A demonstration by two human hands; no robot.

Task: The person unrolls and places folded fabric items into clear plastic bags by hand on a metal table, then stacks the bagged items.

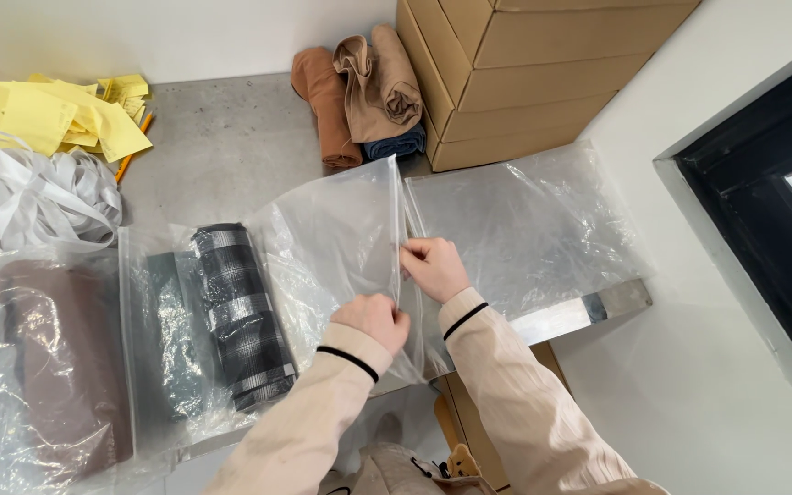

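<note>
Both hands pinch the zip edge of a clear plastic bag (332,238) on the metal table (222,147): the left hand (373,321) anchors the near end, the right hand (433,266) grips higher up. Inside, a rolled plaid cloth (245,312) lies at the closed bottom, away from the opening.

On the grey table (231,147) there are 3 rolled cloths (359,96) beside 3 stacked cardboard boxes (524,73), at least 3 clear plastic bags (332,238), 1 checked roll (242,312), 1 heap of yellow papers (57,115) and 2 hands (433,266).

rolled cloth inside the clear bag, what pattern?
Dark grey-and-white plaid on the rolled cloth, head view.
</note>
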